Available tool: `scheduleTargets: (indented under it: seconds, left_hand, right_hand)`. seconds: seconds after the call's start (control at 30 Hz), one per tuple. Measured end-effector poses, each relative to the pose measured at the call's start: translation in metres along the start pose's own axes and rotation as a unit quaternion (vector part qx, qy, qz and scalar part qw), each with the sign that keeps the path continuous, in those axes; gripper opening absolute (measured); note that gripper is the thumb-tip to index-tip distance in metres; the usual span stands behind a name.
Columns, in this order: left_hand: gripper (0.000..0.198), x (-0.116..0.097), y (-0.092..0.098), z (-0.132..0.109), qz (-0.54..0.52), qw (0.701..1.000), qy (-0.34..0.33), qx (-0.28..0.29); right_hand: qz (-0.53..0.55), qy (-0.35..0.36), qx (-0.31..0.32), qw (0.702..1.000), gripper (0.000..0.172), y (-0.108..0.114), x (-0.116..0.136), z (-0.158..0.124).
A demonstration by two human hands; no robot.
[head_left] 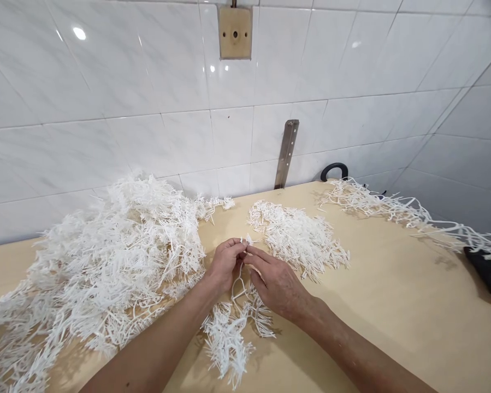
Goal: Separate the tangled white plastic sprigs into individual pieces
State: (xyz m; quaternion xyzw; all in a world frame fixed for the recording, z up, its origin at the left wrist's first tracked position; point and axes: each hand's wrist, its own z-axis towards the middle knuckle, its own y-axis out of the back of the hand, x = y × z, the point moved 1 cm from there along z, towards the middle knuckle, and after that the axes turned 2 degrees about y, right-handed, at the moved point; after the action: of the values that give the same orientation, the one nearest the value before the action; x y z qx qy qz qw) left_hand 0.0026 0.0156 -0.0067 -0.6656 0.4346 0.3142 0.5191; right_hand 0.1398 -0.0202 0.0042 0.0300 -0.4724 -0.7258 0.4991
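My left hand (225, 263) and my right hand (276, 279) meet over the middle of the table. Between the pinched fingertips of both is a small white plastic sprig (248, 239), its tip poking out past the fingers. From under the hands a white branched stem (237, 292) hangs down to bushy white plastic sprigs (228, 338) lying on the tabletop; it seems to join the piece I hold. Just beyond my right hand lies a loose pile of short white sprigs (302, 237). The exact grip points are hidden by my fingers.
A large heap of white bushy plastic branches (126, 262) covers the left of the table (392, 305). Bare white stems (392, 210) lie at the back right, near a black curved handle (335, 170) and a black object (489, 273). A metal strip (287, 154) leans against the tiled wall.
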Motion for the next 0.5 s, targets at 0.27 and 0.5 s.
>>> scheduleTargets:
  seconds: [0.27, 0.5]
  left_hand:
    - [0.019, -0.007, -0.002, -0.004, 0.038, 0.999, 0.004, -0.017]
    - [0.03, -0.004, -0.003, -0.008, 0.111, 0.993, -0.032, 0.002]
  right_hand:
    - [0.093, -0.056, -0.069, 0.992, 0.025, 0.004, -0.004, 0.0]
    - [0.091, -0.256, -0.11, 0.956, 0.024, 0.018, -0.035, 0.003]
